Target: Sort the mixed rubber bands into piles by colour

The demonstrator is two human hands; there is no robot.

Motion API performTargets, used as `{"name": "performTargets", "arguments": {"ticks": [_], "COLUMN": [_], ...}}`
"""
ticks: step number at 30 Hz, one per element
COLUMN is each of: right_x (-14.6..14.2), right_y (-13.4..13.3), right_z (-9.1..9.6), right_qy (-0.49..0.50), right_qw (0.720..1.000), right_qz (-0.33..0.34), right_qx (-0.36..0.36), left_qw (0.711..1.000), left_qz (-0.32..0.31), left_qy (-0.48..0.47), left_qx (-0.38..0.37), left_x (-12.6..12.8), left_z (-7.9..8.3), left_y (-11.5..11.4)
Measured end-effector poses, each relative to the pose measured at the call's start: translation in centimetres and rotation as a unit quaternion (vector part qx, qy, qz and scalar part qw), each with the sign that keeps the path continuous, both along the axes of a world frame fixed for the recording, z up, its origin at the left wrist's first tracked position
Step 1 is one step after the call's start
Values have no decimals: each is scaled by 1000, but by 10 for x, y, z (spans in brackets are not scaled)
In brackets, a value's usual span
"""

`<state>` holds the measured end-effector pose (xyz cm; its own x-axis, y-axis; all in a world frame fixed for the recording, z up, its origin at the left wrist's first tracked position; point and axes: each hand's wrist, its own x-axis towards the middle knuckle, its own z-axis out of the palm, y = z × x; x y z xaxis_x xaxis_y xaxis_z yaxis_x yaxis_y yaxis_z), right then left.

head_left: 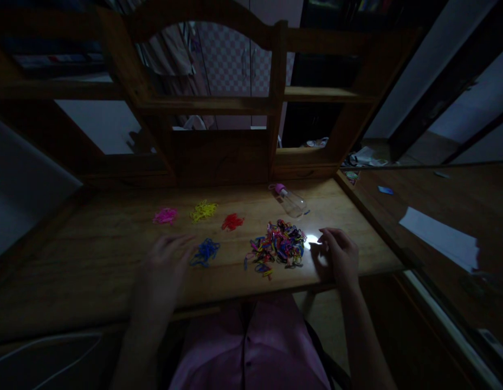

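Note:
My left hand (164, 265) is smeared by motion, just left of a small pile of blue rubber bands (205, 252); whether its fingers hold anything is unclear. Beside the large mixed heap of coloured rubber bands (282, 244), on its right side, my right hand (341, 254) hovers low over the desk. Its fingers are bent with their tips apart, and nothing shows between them. Farther back lie separate little piles of pink bands (165, 216), yellow bands (203, 210) and red bands (232, 221).
A clear bottle with a purple cap (292, 202) lies on its side behind the mixed heap. The wooden desk (113, 233) has a shelf frame (211, 104) along its back. On a brown surface at right are white paper (440, 235) and a blue card (385, 190).

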<state>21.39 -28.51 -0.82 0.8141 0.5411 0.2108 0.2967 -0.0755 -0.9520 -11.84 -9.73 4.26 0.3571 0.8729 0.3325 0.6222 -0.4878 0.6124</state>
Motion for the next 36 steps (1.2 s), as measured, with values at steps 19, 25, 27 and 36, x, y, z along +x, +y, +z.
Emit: {"name": "performTargets", "arguments": {"ticks": [19, 25, 27, 36], "right_x": [11, 13, 12, 11], "right_y": [49, 48, 47, 41], "right_z": [18, 15, 15, 21], "right_qy": [-337, -303, -294, -216], "right_qw": [893, 906, 913, 952], "right_qz": [209, 182, 184, 164], "right_qx": [-214, -231, -213, -140], "left_qw": [915, 908, 905, 899], "left_qz": [-164, -175, -180, -178], "left_qy": [-190, -199, -203, -213], "left_qx": [-316, -325, -329, -339], "left_x": [85, 85, 85, 84], "left_z": [-43, -44, -43, -39], "left_y": [-74, -73, -73, -73]}}
